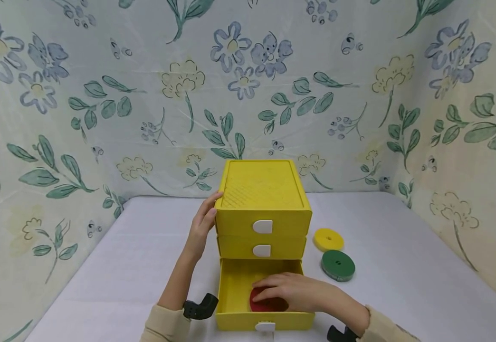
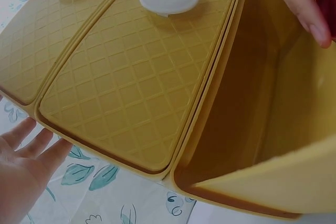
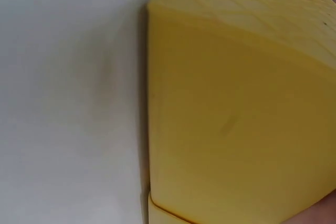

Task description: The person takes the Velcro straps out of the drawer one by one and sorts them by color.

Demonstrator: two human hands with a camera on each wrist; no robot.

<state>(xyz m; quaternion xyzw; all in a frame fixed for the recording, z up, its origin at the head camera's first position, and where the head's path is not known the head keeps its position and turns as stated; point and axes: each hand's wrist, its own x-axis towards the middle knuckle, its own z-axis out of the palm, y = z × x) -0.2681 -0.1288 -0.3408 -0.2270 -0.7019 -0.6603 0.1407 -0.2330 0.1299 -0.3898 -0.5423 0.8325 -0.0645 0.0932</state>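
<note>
A yellow drawer unit point(image 1: 265, 185) stands in the middle of the table, its bottom drawer point(image 1: 233, 285) pulled out toward me. My left hand point(image 1: 201, 230) rests on the unit's left side near the top, fingers extended along the edge. Its fingertips also show against the side in the left wrist view. Inside the drawer, my right hand point(image 1: 292, 290) grips a red round disc point(image 1: 267, 304), fingers curved over it. The disc looks like a roll with a centre hole, and the hand covers part of it. The drawer's outer wall point(image 3: 231, 114) fills much of the right wrist view.
To the right of the unit lie a yellow round roll point(image 1: 328, 239) and a green one point(image 1: 338, 266), close together. Both upper drawers are closed, with white handles point(image 1: 262, 226). Floral cloth point(image 1: 248, 95) hangs behind and beside the white table point(image 1: 145, 266).
</note>
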